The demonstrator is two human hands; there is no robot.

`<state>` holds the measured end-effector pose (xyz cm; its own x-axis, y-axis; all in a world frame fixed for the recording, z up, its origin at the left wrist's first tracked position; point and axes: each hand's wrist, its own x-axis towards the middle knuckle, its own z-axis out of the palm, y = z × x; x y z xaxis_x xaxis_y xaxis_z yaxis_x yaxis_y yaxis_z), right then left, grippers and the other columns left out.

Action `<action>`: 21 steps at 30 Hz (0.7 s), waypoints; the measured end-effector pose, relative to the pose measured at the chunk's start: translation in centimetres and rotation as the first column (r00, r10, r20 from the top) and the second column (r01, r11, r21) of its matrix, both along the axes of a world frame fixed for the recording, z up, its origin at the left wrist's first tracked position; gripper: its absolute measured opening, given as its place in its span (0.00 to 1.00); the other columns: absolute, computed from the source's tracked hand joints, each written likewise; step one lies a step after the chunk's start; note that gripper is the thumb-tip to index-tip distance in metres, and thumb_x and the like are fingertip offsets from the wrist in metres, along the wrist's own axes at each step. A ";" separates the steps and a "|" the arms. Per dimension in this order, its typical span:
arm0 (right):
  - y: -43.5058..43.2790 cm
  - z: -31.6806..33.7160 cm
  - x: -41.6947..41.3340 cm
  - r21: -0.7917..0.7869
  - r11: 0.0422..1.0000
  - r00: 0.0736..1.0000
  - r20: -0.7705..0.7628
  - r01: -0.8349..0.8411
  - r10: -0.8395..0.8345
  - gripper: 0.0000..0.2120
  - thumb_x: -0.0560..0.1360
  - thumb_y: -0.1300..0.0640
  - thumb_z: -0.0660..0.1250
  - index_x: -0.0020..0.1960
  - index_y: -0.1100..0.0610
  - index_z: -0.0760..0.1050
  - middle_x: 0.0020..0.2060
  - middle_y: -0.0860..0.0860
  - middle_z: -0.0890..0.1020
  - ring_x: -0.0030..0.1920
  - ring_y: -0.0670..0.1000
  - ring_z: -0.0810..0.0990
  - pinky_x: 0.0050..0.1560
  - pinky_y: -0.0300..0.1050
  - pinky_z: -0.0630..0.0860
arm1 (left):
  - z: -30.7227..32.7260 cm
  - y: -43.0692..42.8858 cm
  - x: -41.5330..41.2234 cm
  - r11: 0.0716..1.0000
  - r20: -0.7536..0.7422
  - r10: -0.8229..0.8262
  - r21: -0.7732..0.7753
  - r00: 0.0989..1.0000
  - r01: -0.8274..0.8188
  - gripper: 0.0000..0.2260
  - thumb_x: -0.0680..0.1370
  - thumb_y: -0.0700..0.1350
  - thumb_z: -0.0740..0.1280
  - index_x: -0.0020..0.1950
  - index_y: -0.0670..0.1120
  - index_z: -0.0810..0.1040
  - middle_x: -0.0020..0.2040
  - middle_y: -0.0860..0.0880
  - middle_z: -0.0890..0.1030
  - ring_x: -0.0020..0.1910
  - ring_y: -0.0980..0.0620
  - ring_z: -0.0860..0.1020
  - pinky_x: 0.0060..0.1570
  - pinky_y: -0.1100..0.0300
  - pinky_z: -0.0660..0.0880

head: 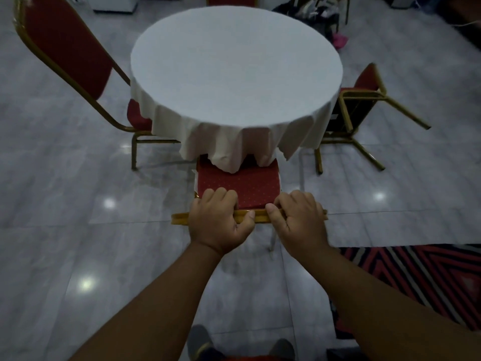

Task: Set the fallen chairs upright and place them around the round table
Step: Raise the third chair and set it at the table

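Observation:
A round table point(235, 71) under a white cloth fills the upper middle. Right below it stands an upright red chair point(242, 182) with a gold frame, its seat partly under the hanging cloth. My left hand point(218, 221) and my right hand point(299, 220) both grip the top rail of this chair's back. A second red chair point(67, 48) stands upright at the table's left. At the table's right a third red chair point(364, 100) lies tipped over, its gold legs pointing out to the right.
The floor is glossy grey marble tile. A red, black and white patterned rug point(421, 277) lies at the lower right. Another red chair back point(230, 0) shows beyond the table. Bags and a pink item point(339, 40) sit at the far right.

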<state>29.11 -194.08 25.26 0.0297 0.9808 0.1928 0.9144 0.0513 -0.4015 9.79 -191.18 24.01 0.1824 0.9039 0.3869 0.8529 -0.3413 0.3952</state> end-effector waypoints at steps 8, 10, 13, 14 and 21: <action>1.2 -0.6 -1.9 0.099 0.995 1.000 0.004 0.029 -0.030 0.19 0.76 0.36 0.53 0.42 0.50 0.70 0.38 0.45 0.69 0.42 0.49 0.66 0.46 0.50 0.65 | -0.8 2.3 -1.5 0.998 0.003 -0.021 0.058 1.000 0.021 0.18 0.73 0.62 0.59 0.37 0.47 0.70 0.35 0.50 0.70 0.35 0.48 0.69 0.33 0.54 0.65; 1.6 -0.8 -2.3 0.116 0.992 0.998 0.001 0.057 -0.057 0.17 0.76 0.37 0.53 0.41 0.50 0.68 0.38 0.46 0.68 0.41 0.50 0.66 0.45 0.51 0.66 | -1.1 2.7 -1.7 0.997 0.012 -0.034 0.069 0.999 0.033 0.18 0.74 0.62 0.59 0.37 0.47 0.70 0.34 0.50 0.70 0.35 0.47 0.68 0.33 0.53 0.66; 2.3 -1.0 -2.7 0.118 0.989 0.996 0.011 0.084 -0.086 0.17 0.75 0.38 0.53 0.40 0.51 0.68 0.37 0.47 0.68 0.41 0.50 0.67 0.44 0.51 0.65 | -1.2 3.4 -2.0 0.996 0.012 -0.045 0.077 0.999 0.044 0.18 0.74 0.61 0.58 0.36 0.47 0.70 0.34 0.50 0.70 0.34 0.47 0.68 0.33 0.53 0.65; 2.5 -1.0 -2.7 0.111 0.990 0.996 0.022 0.088 -0.091 0.18 0.75 0.38 0.53 0.41 0.51 0.69 0.38 0.47 0.69 0.41 0.50 0.67 0.44 0.50 0.65 | -1.2 3.6 -2.1 0.996 0.013 -0.050 0.080 0.999 0.049 0.18 0.74 0.61 0.58 0.36 0.47 0.70 0.34 0.49 0.70 0.34 0.47 0.68 0.34 0.53 0.65; 3.3 -0.8 -2.0 0.069 0.997 0.999 0.015 0.036 -0.037 0.16 0.76 0.39 0.54 0.42 0.50 0.69 0.38 0.46 0.69 0.41 0.49 0.67 0.44 0.49 0.64 | -0.8 4.2 -1.9 0.998 0.025 -0.028 0.059 0.999 0.026 0.19 0.74 0.61 0.58 0.36 0.46 0.70 0.34 0.51 0.69 0.34 0.48 0.67 0.33 0.55 0.63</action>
